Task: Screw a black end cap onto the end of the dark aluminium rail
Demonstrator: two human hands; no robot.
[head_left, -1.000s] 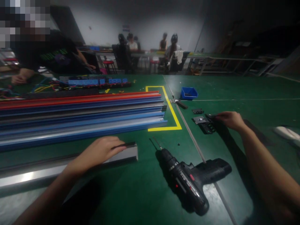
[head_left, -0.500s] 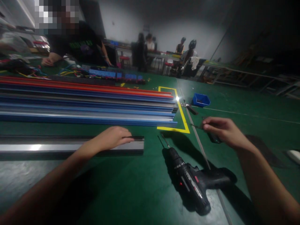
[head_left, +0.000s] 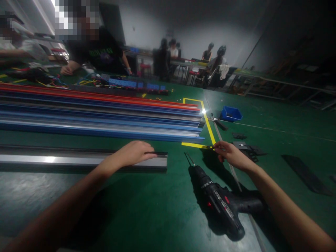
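A long silver metal profile point(head_left: 86, 159) with dark edges lies across the table at the left. My left hand point(head_left: 136, 152) is closed over it near its right end, fingers on the upper edge. Over the yellow tape corner, my right hand point(head_left: 228, 154) pinches a small dark piece point(head_left: 210, 147), too small to name, pointing left. Below that hand a black cordless drill point(head_left: 220, 203) rests on its side, its long bit towards the profile's end. Behind my right hand are several flat black parts point(head_left: 253, 150).
Blue, black and red profiles point(head_left: 105, 119) lie side by side beyond, ending at yellow tape point(head_left: 210, 127). A blue bin point(head_left: 231, 113) and pliers-like tool point(head_left: 219, 124) are farther right. A black strip point(head_left: 306, 173) lies right. A person point(head_left: 97, 52) leans on the far edge near wires.
My right hand has moved left from the black parts towards the profile's end, carrying the small dark piece. My left hand keeps its place on the profile. The view has shifted slightly.
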